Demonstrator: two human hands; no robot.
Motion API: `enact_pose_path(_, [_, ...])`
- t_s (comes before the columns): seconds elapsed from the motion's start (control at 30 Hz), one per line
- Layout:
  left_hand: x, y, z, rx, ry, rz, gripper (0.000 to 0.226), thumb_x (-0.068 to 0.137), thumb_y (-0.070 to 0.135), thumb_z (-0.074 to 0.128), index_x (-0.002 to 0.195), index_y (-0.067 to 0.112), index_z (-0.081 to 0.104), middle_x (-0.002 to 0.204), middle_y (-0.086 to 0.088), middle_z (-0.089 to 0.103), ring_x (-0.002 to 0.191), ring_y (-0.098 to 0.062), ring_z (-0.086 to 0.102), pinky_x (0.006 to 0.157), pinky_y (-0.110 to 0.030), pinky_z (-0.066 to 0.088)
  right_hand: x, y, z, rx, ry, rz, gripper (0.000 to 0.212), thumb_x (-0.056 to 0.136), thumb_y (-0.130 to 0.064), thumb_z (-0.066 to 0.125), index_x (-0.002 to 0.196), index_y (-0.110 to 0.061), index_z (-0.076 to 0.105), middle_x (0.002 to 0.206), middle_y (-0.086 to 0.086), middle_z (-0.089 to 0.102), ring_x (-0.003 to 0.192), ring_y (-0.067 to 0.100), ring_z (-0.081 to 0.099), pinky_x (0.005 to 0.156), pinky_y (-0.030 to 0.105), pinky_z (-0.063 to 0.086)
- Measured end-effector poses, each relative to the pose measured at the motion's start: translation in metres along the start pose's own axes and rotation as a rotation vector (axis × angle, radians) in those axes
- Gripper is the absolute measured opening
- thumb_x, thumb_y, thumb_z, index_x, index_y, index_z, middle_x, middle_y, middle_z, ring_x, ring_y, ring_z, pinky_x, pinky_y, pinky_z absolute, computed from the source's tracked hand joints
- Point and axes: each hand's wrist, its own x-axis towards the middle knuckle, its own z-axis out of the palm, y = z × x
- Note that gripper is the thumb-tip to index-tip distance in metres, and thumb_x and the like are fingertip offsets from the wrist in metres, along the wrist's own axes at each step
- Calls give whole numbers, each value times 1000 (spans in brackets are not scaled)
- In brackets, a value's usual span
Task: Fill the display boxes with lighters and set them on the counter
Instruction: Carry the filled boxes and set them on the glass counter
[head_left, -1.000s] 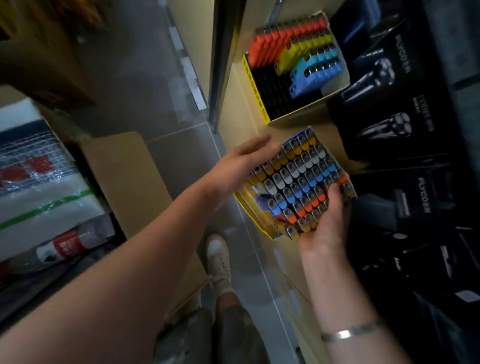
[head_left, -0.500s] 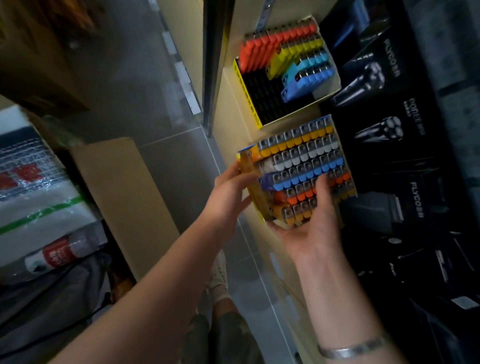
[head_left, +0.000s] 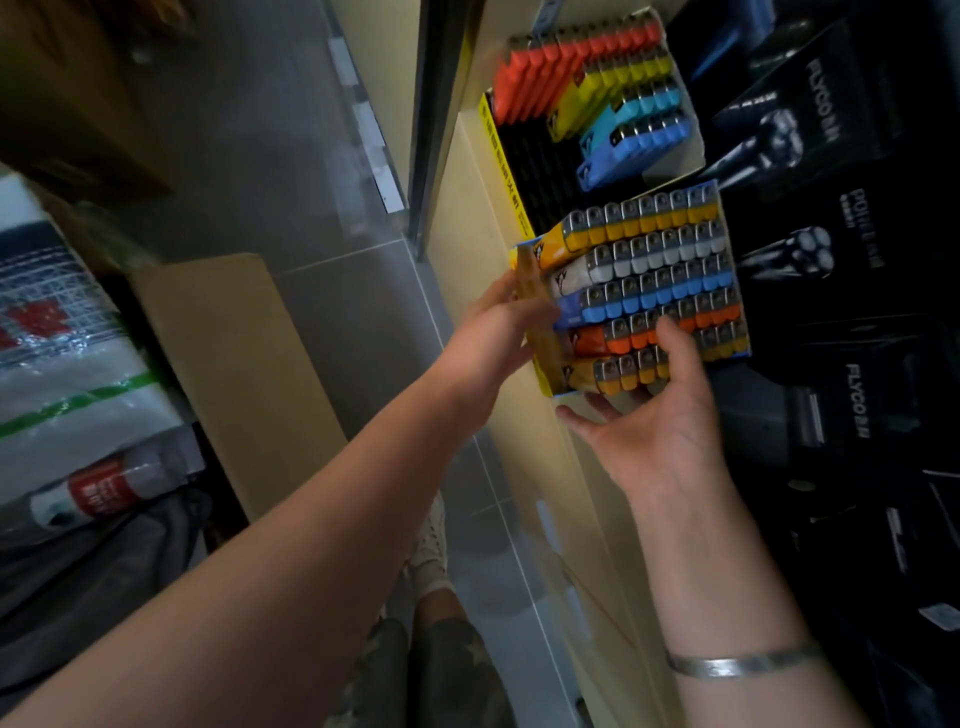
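Left hand (head_left: 488, 338) and right hand (head_left: 660, 415) grip the full box (head_left: 649, 291); slide it level toward twelve o'clock, beside the half-filled box (head_left: 597, 109).

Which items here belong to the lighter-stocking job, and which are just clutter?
Job:
full display box
part-filled display box
left hand
right hand
counter

Lying about:
shaver boxes
cardboard sheet
bottle

Left hand (head_left: 485, 340) fingers curled in a side grip, right hand (head_left: 657, 436) palm up, fingers spread
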Motion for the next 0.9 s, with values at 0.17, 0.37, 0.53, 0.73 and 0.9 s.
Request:
enact_pose_path(0.17, [-1,-2,1,-22,11,8,43,89,2,46,125,25,50,114,2,63,96,-2,59,74,-12,45,-4,-4,-4,-27,-46,-12,72,65,-42,70,131,-27,46,122,10,54,112,33,50,85,55,45])
enact_pose_path(0.37, [-5,-9,-2,17,-39,25,43,89,2,45,125,25,50,121,-1,62,100,-7,61,64,-9,49,-1,-3,-7,-104,-45,-38,65,75,-41,66,134,-28,42,124,7,53,114,29,50,92,54,43])
enact_pose_path(0.53, [-2,-18,4,60,-30,57,49,83,3,54,118,37,51,114,8,65,95,-1,63,68,-13,48,5,-11,-5,-135,-49,-59,56,82,-44,61,132,-30,42,117,5,55,109,28,53,85,49,49])
enact_pose_path(0.73, [5,-16,11,106,39,-27,52,75,15,63,115,46,53,136,-2,35,125,-22,42,104,-41,38,13,-16,-8,-53,30,-77,57,84,-44,59,136,-30,40,121,7,52,112,31,50,91,54,45])
enact_pose_path(0.9, [11,-14,3,146,6,-52,49,87,13,55,130,36,47,133,-7,47,117,-21,51,88,-30,49,17,-14,-6,-31,60,-101,53,83,-44,60,131,-31,42,118,6,53,111,31,50,93,55,44])
